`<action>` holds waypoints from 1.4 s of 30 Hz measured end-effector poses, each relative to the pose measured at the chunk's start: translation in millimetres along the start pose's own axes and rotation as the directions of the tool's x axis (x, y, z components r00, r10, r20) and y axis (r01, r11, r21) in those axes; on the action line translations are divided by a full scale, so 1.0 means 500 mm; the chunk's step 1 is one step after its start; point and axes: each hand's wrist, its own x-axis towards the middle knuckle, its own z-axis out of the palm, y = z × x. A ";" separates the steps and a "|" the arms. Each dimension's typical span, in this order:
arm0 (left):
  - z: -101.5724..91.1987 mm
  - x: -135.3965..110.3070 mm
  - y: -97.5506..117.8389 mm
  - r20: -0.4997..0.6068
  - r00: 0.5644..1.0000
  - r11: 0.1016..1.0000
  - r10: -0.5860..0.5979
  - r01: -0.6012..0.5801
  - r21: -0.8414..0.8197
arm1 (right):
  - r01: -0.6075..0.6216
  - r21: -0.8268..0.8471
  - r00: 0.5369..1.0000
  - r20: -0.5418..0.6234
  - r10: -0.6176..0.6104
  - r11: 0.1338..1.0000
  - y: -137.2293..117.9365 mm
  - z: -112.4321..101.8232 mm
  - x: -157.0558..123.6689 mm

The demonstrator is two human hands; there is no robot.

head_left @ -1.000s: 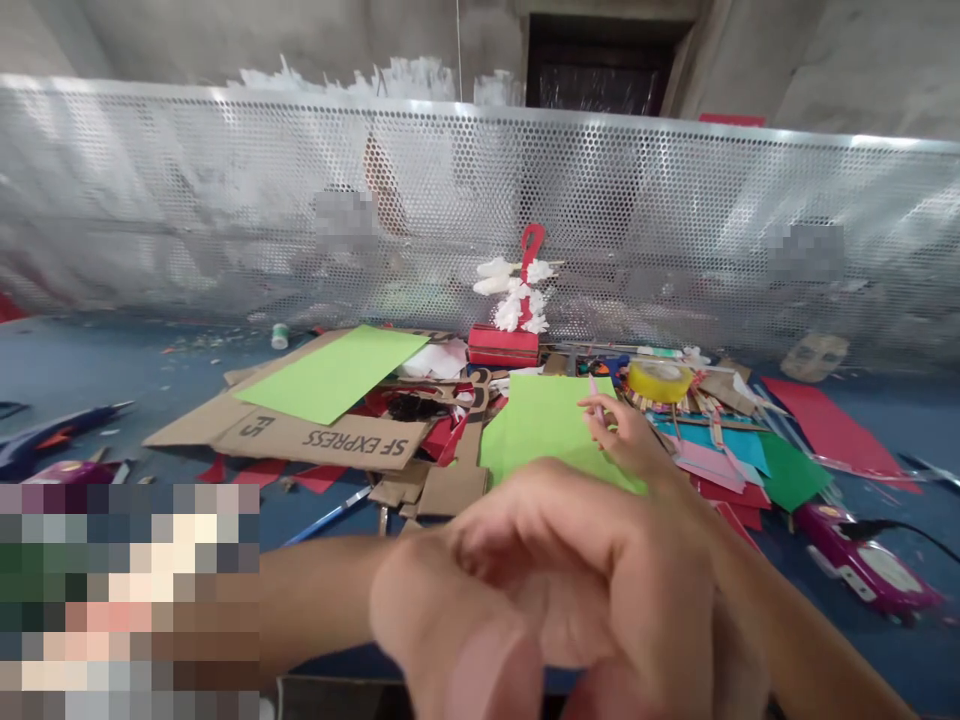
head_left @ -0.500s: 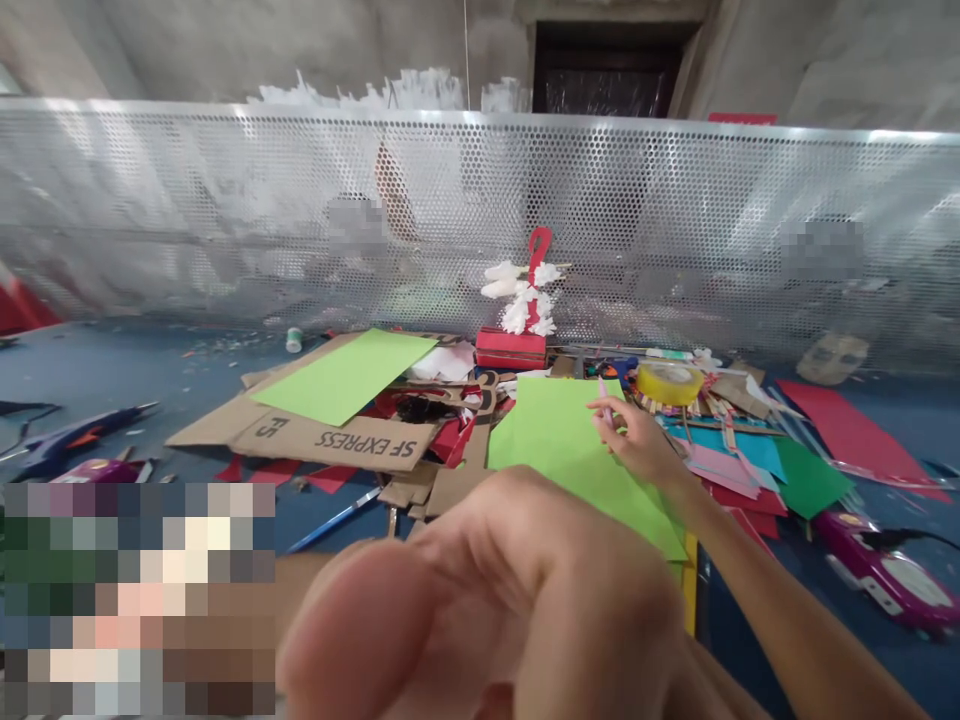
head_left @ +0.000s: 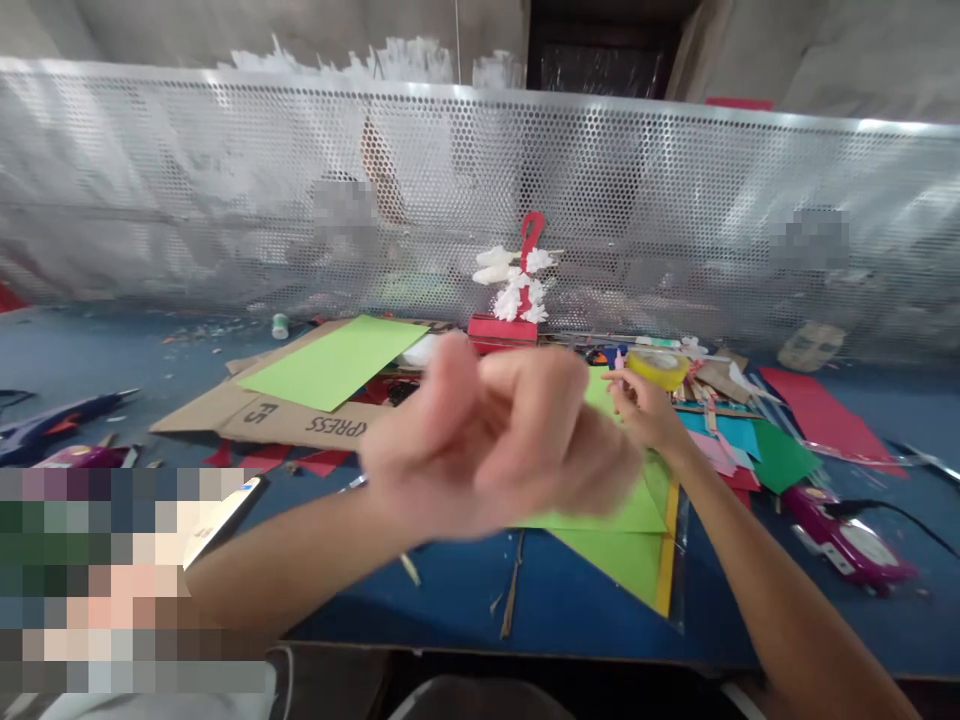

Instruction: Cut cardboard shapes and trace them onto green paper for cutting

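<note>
My left hand (head_left: pixel 495 440) is raised close to the camera, smeared by motion, with its fingers curled in and nothing visible in them. It hides part of the worktop behind it. My right hand (head_left: pixel 649 410) pinches a slim pink pen (head_left: pixel 619 362) near the upper right of a bright green paper sheet (head_left: pixel 641 510), which is partly covered by my left hand. More green paper (head_left: pixel 611 570) with a yellow strip along its side lies below that sheet. Another green sheet (head_left: pixel 337 360) rests on a piece of cardboard (head_left: pixel 232 415) to the left.
Behind stands a red stand with white flowers (head_left: pixel 517 285), before a perforated metal screen (head_left: pixel 435 210). Yellow tape (head_left: pixel 660 368), coloured paper and a purple device (head_left: pixel 847 540) are on the right. A blue glue gun (head_left: pixel 64 422) lies left, and a phone (head_left: pixel 221 520) nearer me.
My left hand has moved up and away from the camera, uncovering the table's front edge. My right hand keeps the pen near the green sheet's upper right. The view has tilted down slightly.
</note>
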 end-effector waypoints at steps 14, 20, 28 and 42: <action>-0.176 -0.038 -0.370 -0.213 0.840 0.327 -0.500 0.410 0.851 | -0.078 -0.553 0.986 0.079 0.145 0.830 0.070 -0.062 0.011; -0.174 -0.047 -0.394 -0.250 0.835 0.346 -0.490 0.450 0.823 | 0.010 -0.497 0.991 0.120 0.057 0.868 0.058 -0.056 0.012; -0.198 -0.050 -0.417 -0.253 0.857 0.535 -0.449 0.485 0.692 | 0.095 -0.479 0.976 0.219 0.014 0.873 0.075 -0.040 0.018; -0.194 -0.039 -0.406 -0.178 0.855 0.552 -0.488 0.460 0.696 | 0.067 -0.501 0.984 0.175 0.024 0.863 0.078 -0.027 0.014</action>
